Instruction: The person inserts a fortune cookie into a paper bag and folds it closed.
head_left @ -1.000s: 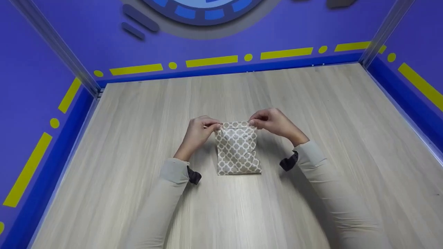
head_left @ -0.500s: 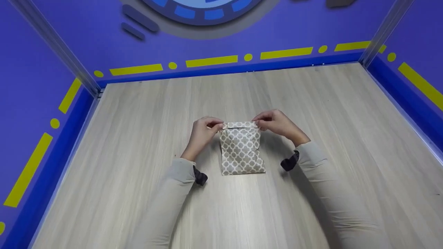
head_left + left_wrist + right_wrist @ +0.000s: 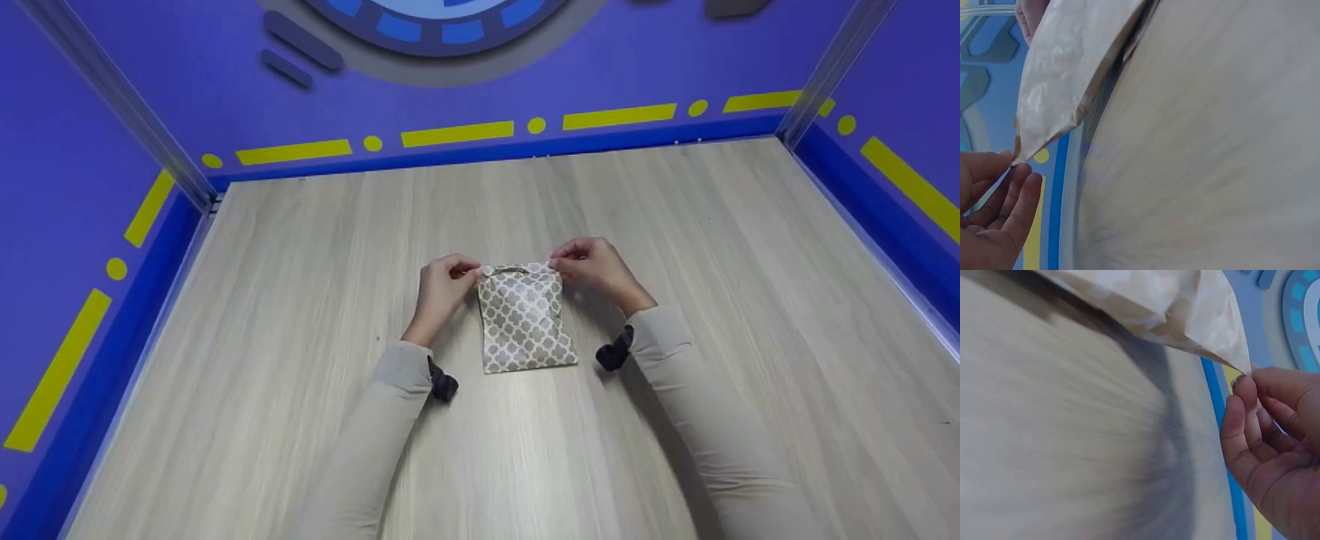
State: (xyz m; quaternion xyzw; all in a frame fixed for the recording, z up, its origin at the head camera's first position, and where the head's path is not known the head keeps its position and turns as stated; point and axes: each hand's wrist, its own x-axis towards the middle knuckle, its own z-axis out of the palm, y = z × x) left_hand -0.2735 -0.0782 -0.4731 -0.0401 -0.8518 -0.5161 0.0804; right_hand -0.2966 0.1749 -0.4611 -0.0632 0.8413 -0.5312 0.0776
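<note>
A small paper bag (image 3: 525,319) with a beige and white quatrefoil pattern stands in the middle of the head view, its top edge folded over in a narrow strip that bows at the centre. My left hand (image 3: 441,291) pinches the top left corner between thumb and fingers. At the top right corner, my right hand (image 3: 596,270) pinches likewise. Both wrist views show the paper bag (image 3: 1064,67) from its plain side, raised off the table at the pinched end. The left hand (image 3: 999,205) and right hand (image 3: 1275,427) each hold only a corner tip. What the bag contains is hidden.
The bag is over a light wood-grain table (image 3: 315,315). Blue-purple panels (image 3: 480,97) with yellow dashes border its back and both sides. A dark wrist camera (image 3: 444,386) sits below the left hand, another wrist camera (image 3: 615,354) below the right.
Both hands keep their pinch on the paper bag's top corners. The bag has shifted slightly to the right, and the folded strip now bows in the middle.
</note>
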